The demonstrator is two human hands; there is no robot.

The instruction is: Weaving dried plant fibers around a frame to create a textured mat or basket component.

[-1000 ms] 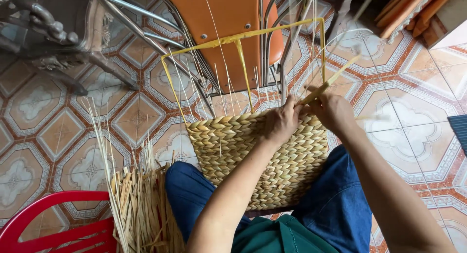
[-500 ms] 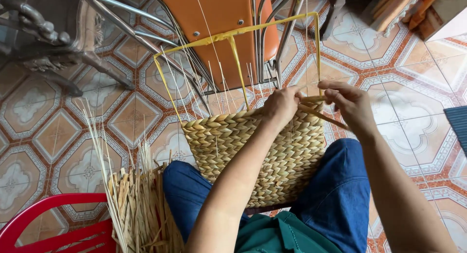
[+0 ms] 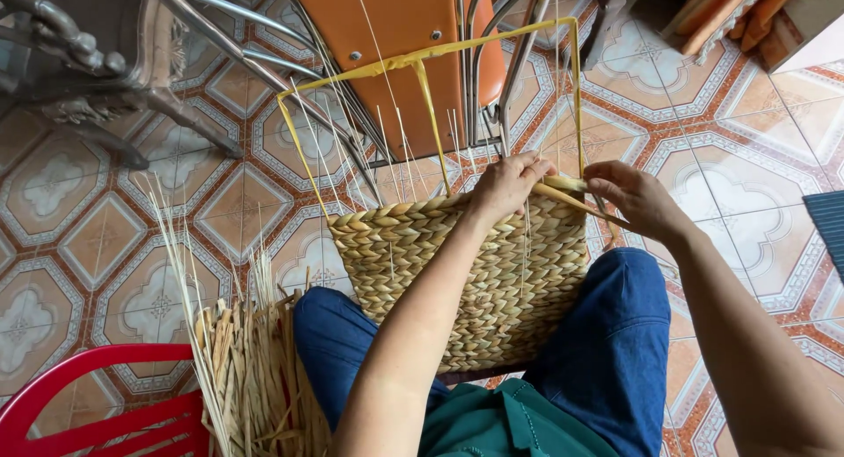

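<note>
Straw-coloured weave is being built up on a basket (image 3: 479, 281) that is being steadied between the knees, so both hands are freed for the rim. A strand (image 3: 576, 200) is being pinched by the right hand (image 3: 637, 198) at 3 o'clock and pressed against the rim by the closed left hand (image 3: 508, 186). Spare strips (image 3: 251, 378) are being kept at 8 o'clock, within reach.

The woven basket (image 3: 466, 281) rests on the person's lap, a wire frame (image 3: 422, 66) rising from it. A bundle of straw (image 3: 255, 378) stands left; a chair (image 3: 413, 35) beyond.
</note>
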